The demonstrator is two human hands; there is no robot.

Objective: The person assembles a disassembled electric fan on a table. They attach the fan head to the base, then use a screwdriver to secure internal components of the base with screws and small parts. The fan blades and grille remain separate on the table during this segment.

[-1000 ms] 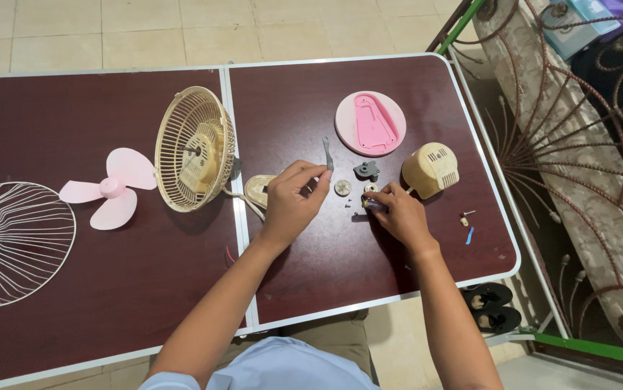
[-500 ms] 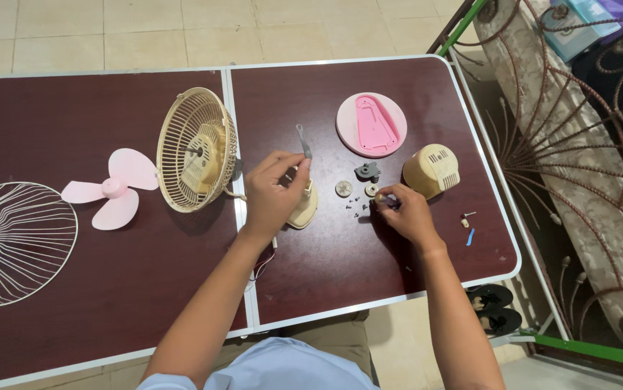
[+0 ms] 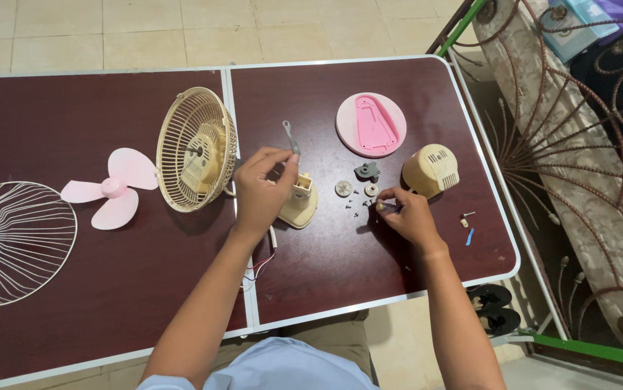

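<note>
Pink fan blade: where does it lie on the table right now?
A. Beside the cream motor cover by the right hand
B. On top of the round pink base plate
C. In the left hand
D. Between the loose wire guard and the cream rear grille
D: the pink fan blade lies flat between the loose wire guard at far left and the upright cream rear grille, apart from both hands.
</note>
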